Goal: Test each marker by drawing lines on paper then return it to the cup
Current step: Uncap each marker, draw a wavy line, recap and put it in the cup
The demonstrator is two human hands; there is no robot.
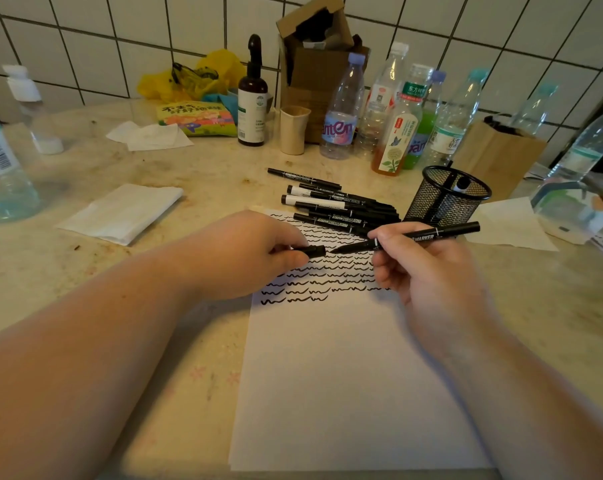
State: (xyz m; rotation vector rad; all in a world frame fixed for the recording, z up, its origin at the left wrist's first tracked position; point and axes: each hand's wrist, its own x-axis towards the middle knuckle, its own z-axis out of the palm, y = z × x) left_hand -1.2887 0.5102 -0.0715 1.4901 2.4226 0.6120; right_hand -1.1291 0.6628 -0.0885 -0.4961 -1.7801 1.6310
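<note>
Your right hand point(421, 268) grips the marker point(405, 239) at mid-barrel; your left hand point(255, 252) pinches its cap point(312, 251). The marker is light, stiff and probably smooth, so hold it near the tip when you draw on the paper point(345, 375).

Cup's marker point(461, 185) (mostly hidden)

The lower half of the paper point(345, 393) lies bare, open between the two forearms. Beyond the wavy lines a pile of markers point(338, 206) lies across the paper's far edge, touching the mesh cup point(445, 199) on its left side. Behind the cup a row of bottles point(397, 116) and a brown bag point(497, 157) stand close, walling off the back. The cup's mouth is open from above, with one marker inside. Left of the pile, the desk point(189, 168) is bare as far as a folded tissue point(123, 213).
</note>
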